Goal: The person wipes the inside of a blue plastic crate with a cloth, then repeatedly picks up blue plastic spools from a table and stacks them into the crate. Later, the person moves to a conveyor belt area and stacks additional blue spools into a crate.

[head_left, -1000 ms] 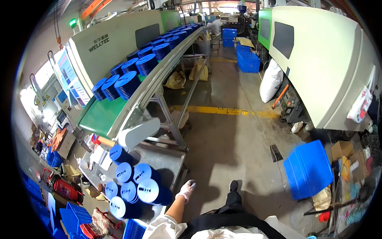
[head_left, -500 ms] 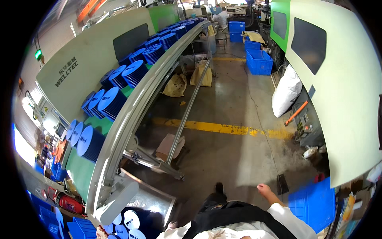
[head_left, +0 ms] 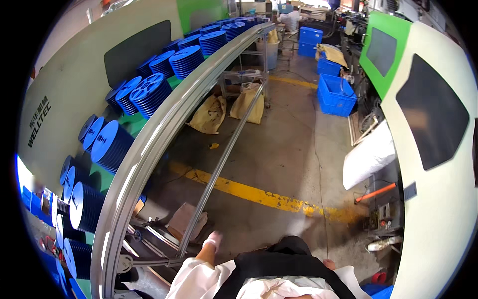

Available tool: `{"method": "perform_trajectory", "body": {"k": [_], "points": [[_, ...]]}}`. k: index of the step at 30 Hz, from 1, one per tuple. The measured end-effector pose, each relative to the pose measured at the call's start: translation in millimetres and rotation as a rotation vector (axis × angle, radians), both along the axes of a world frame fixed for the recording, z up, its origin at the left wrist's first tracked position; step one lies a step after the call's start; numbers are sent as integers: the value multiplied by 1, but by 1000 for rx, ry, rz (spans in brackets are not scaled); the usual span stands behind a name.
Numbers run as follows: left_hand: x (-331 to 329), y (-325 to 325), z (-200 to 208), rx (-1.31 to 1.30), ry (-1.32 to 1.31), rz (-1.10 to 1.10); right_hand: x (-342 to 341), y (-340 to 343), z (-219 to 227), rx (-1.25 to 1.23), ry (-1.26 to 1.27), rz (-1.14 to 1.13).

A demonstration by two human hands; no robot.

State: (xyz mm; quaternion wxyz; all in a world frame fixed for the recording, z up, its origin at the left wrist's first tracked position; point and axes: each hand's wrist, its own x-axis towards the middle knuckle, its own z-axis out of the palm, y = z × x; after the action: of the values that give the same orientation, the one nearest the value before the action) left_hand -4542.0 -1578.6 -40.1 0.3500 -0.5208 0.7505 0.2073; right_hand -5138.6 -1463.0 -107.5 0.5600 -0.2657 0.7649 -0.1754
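My left hand hangs low in front of my body, beside the metal rail of the conveyor's stand and apart from it. Its fingers are blurred, and I make out nothing in them. Only a small part of my right hand shows past my dark apron, and its fingers are hidden. On the left, stacks of blue ribbed discs stand in rows on a green conveyor belt, out of reach of both hands.
The conveyor's metal side frame curves along my left. Yellow sacks lie beneath it. Blue crates, a white sack and a pale machine line the right. A yellow floor stripe crosses ahead.
I have moved forward along the conveyor, so discs, sacks and stripe sit nearer. My left hand has swung forward into fuller view; my right hand has dropped back, mostly hidden.
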Motion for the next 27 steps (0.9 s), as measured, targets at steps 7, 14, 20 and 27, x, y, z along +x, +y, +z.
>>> {"method": "perform_trajectory", "body": {"k": [7,14,20,27], "points": [[-121,-328,38,-316,1033,1055,-57,-266,-59,5,-56,-67],[-95,-403,-32,80,303,565,-96,-612,-52,-156,-256,41],[-34,-412,-98,41,245,831,-9,-920,-20,-279,-308,97],[-52,-670,-119,146,248,1003,-8,-1074,-42,-320,148,738]]}}
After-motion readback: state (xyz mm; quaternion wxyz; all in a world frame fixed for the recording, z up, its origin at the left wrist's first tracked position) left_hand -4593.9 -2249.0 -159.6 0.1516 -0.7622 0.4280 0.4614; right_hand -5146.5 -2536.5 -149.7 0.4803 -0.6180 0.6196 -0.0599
